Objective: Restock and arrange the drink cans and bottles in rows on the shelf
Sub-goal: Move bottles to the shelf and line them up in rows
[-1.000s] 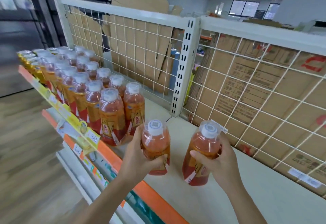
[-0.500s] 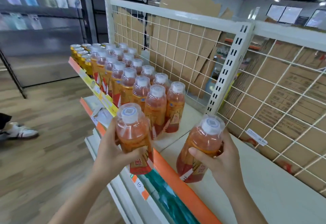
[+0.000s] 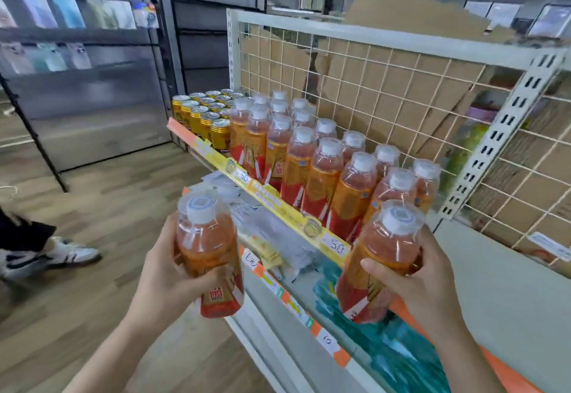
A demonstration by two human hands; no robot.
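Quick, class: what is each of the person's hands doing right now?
Left hand: grips an orange drink bottle, held in front of the shelf.
Right hand: grips a second orange bottle.

left hand (image 3: 167, 272): raised, fingers curled, gripping | right hand (image 3: 432, 284): raised, gripping
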